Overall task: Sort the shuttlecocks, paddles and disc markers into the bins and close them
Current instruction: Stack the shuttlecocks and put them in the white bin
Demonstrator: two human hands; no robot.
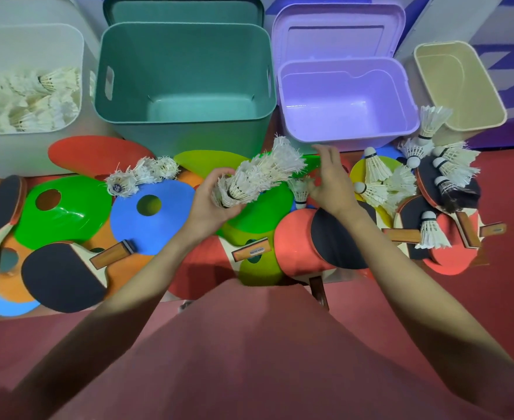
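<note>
Head view: left hand (210, 204) curled around a nested stack of shuttlecocks (255, 177), held above the disc markers (152, 216) before the green bin (186, 86). Right hand (330, 183), fingers spread loosely, touches a lone shuttlecock (299, 192). White bin (28, 137): shuttlecocks inside. Green bin, purple bin (349, 98), beige bin (459, 86): nothing visible inside. Paddles (61, 277) lie among the markers.

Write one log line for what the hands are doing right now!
left hand: grips shuttlecock stack | right hand: reaching at single shuttlecock | white bin: holds shuttlecocks | green bin, purple bin: empty, open
</note>
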